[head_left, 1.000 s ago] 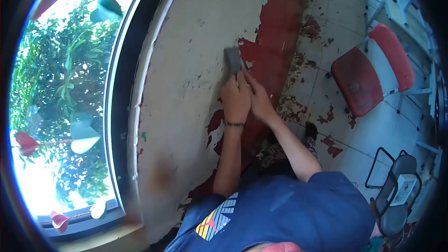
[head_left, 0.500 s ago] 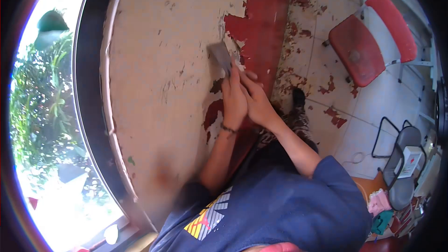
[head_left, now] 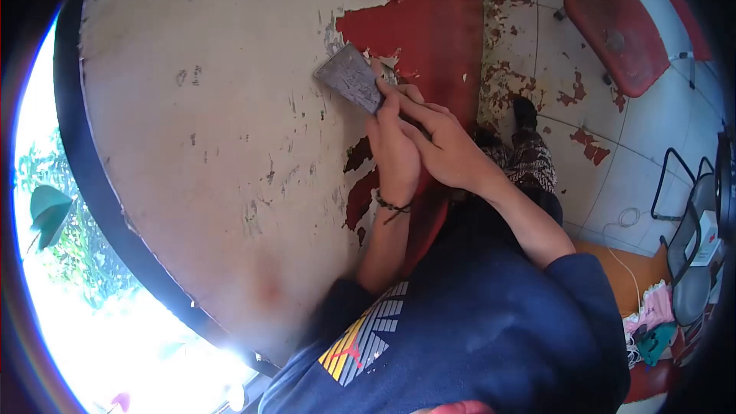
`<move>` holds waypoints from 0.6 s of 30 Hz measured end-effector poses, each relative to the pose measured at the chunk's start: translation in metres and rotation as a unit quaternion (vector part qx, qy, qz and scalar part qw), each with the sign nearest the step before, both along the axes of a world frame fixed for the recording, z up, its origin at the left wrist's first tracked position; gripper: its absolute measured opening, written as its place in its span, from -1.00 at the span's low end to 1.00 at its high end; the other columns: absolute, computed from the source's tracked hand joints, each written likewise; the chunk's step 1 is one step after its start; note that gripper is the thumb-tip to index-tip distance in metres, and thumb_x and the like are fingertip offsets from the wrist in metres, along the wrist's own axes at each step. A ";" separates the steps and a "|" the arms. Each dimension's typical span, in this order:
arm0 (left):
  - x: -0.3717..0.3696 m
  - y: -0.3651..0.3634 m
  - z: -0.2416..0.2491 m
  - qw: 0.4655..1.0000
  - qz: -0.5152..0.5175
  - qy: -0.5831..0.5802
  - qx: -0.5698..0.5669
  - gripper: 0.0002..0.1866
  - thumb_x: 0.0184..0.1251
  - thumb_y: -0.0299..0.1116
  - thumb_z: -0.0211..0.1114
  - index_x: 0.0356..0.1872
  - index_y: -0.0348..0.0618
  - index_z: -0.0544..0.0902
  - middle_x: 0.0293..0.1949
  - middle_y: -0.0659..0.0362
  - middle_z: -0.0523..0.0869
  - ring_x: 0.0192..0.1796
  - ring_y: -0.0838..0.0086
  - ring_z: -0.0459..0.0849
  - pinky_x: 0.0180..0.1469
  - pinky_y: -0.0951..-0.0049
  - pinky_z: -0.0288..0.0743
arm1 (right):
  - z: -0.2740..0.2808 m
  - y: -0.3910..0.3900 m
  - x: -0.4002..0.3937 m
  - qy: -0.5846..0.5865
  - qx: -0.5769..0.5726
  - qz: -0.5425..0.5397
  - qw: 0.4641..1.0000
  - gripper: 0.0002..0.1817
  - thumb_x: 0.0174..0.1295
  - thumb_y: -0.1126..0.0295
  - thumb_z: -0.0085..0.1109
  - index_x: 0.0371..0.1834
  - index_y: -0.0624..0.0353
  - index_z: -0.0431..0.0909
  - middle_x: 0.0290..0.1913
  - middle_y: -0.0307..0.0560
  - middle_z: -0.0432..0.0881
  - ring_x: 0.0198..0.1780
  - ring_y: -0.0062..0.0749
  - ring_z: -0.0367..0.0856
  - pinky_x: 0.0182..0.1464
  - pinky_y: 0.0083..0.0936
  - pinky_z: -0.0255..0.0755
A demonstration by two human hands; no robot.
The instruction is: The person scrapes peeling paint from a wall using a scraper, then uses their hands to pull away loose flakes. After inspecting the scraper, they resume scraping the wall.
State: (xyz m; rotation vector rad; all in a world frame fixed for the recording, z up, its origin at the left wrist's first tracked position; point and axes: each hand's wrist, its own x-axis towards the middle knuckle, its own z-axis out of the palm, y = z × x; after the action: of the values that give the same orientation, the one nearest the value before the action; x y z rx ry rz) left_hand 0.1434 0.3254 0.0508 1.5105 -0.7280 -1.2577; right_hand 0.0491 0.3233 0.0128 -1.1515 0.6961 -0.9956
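A flat metal scraper blade (head_left: pixel 351 78) lies against the wall (head_left: pixel 215 107), at the edge where red paint (head_left: pixel 437 31) gives way to a pale surface. My left hand (head_left: pixel 396 149), with a braided cord at its wrist, is closed on the lower end of the scraper. Beside it and partly over it, my right hand (head_left: pixel 448 146) grips the same tool, its fingers near the blade. The handle is hidden by the fingers. Leftover red patches (head_left: pixel 360 199) show on the wall left of my left wrist.
Red paint flakes (head_left: pixel 590 146) lie on the tiled floor (head_left: pixel 629 126). A red chair (head_left: pixel 617 31) stands at the upper right, and a grey chair (head_left: pixel 694 291) at the right with a white box (head_left: pixel 705 239) on it. A bright window (head_left: pixel 84 261) is at the left.
The view has shifted and turned. The scraper blade now shows its broad face more fully, with both hands still around it.
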 end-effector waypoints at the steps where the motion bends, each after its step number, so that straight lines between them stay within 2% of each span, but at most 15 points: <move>1: -0.001 0.010 -0.005 1.000 0.013 -0.026 -0.003 -0.43 0.56 -0.29 -0.15 0.51 -0.25 0.11 -0.25 0.13 0.54 -0.30 0.37 0.61 -0.11 0.30 0.58 | 0.004 0.007 -0.004 0.036 0.014 0.016 0.999 -0.42 0.38 0.39 -0.02 0.49 0.13 0.21 0.21 0.22 0.51 0.20 0.14 0.48 0.31 -0.23 0.29; 3: 0.001 0.007 -0.003 0.999 0.013 -0.049 -0.012 -0.44 0.55 -0.30 -0.14 0.50 -0.25 0.13 -0.25 0.14 0.53 -0.28 0.40 0.59 -0.09 0.31 0.57 | 0.008 0.004 -0.004 0.074 0.023 0.018 0.997 -0.43 0.38 0.38 -0.01 0.47 0.16 0.24 0.20 0.24 0.53 0.19 0.17 0.47 0.32 -0.20 0.28; 5: -0.004 0.002 0.010 1.000 0.022 0.007 0.012 -0.45 0.56 -0.28 -0.11 0.49 -0.27 0.16 -0.25 0.14 0.52 -0.24 0.45 0.55 -0.10 0.38 0.54 | 0.005 0.003 0.001 0.042 0.018 0.027 0.999 -0.46 0.38 0.35 -0.02 0.44 0.16 0.27 0.16 0.25 0.55 0.18 0.19 0.48 0.31 -0.17 0.27; 6: -0.005 -0.009 0.012 1.000 0.014 -0.005 0.001 -0.45 0.57 -0.28 -0.09 0.49 -0.26 0.16 -0.23 0.13 0.51 -0.25 0.45 0.55 -0.10 0.38 0.54 | -0.002 -0.003 0.007 0.038 0.008 -0.001 0.999 -0.46 0.39 0.35 -0.03 0.45 0.14 0.27 0.19 0.25 0.53 0.17 0.20 0.48 0.31 -0.17 0.26; 9: -0.005 -0.009 0.007 0.998 0.005 -0.056 0.009 -0.44 0.58 -0.25 -0.09 0.50 -0.22 0.14 -0.24 0.12 0.48 -0.28 0.43 0.55 -0.07 0.35 0.56 | 0.001 -0.010 0.000 0.047 0.022 0.026 0.998 -0.45 0.39 0.35 -0.04 0.46 0.13 0.25 0.21 0.24 0.50 0.19 0.21 0.47 0.31 -0.17 0.26; 11: -0.010 0.003 0.020 0.998 -0.005 -0.056 0.027 -0.44 0.59 -0.26 -0.10 0.50 -0.20 0.10 -0.24 0.12 0.48 -0.29 0.42 0.56 -0.04 0.27 0.59 | 0.012 0.004 -0.005 0.049 0.037 0.019 0.998 -0.47 0.40 0.36 -0.04 0.44 0.16 0.29 0.21 0.24 0.50 0.19 0.18 0.48 0.31 -0.18 0.26; 13: -0.011 0.004 0.022 0.998 0.034 0.019 0.052 -0.42 0.56 -0.18 -0.11 0.50 -0.16 0.11 -0.29 0.16 0.45 -0.32 0.39 0.56 -0.01 0.10 0.59 | 0.018 0.001 -0.009 -0.008 0.100 0.081 0.992 -0.47 0.37 0.41 0.00 0.42 0.18 0.30 0.30 0.21 0.45 0.30 0.14 0.41 0.34 -0.23 0.22; 14: -0.004 -0.003 0.018 0.997 0.032 0.021 0.064 -0.39 0.55 -0.13 -0.12 0.50 -0.16 0.06 -0.29 0.20 0.43 -0.36 0.42 0.55 0.01 -0.01 0.60 | 0.021 0.000 -0.013 -0.008 0.107 0.085 0.991 -0.47 0.37 0.41 0.00 0.42 0.18 0.30 0.30 0.21 0.45 0.30 0.14 0.41 0.34 -0.23 0.22; 15: -0.001 -0.011 0.019 0.997 0.039 0.020 0.070 -0.39 0.55 -0.13 -0.12 0.50 -0.16 0.06 -0.29 0.20 0.43 -0.36 0.42 0.55 0.01 -0.01 0.60 | 0.026 -0.006 -0.017 0.026 0.139 0.123 0.982 -0.47 0.38 0.36 0.01 0.44 0.13 0.30 0.12 0.26 0.51 0.12 0.14 0.50 0.21 -0.24 0.32; 17: 0.000 -0.026 0.021 0.991 0.032 0.129 0.013 -0.39 0.55 -0.09 -0.13 0.48 -0.18 0.09 -0.29 0.25 0.42 -0.39 0.47 0.53 0.05 -0.01 0.58 | 0.031 -0.020 -0.024 0.096 0.189 0.189 0.959 -0.46 0.42 0.27 0.03 0.46 0.02 0.29 -0.25 0.37 0.62 -0.22 0.16 0.68 -0.06 -0.26 0.52; 18: -0.006 -0.023 0.024 0.992 0.031 0.121 0.027 -0.38 0.57 0.01 -0.17 0.47 -0.17 0.11 -0.33 0.29 0.42 -0.40 0.50 0.51 0.12 -0.01 0.55 | 0.021 -0.007 -0.019 0.044 0.166 0.123 0.977 -0.46 0.42 0.26 0.04 0.46 -0.02 0.29 -0.45 0.37 0.56 -0.46 0.16 0.65 -0.24 -0.27 0.53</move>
State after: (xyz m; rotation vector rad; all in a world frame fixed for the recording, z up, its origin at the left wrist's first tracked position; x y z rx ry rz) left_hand 0.1370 0.3022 0.0750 1.3830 -0.4871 -1.3930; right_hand 0.0304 0.3164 0.0338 -0.9628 0.7390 -0.5960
